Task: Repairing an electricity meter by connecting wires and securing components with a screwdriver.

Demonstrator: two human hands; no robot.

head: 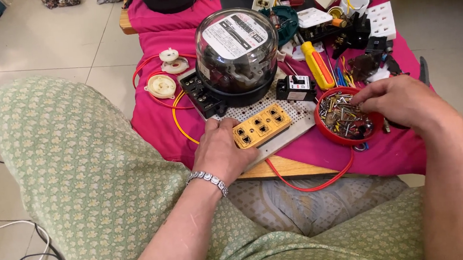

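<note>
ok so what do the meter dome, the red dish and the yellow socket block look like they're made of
Meter dome: clear glass or hard plastic, glossy; the works show through and it carries highlights. Red dish: likely moulded plastic, smooth with an even colour; it holds small metal screws. Socket block: opaque yellowish plastic, slightly dull, with dark slots.

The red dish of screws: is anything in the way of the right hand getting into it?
Nothing visible blocks it. The right hand is already over the red dish, fingertips in the screws. The left hand rests apart on the yellow socket block.
</note>
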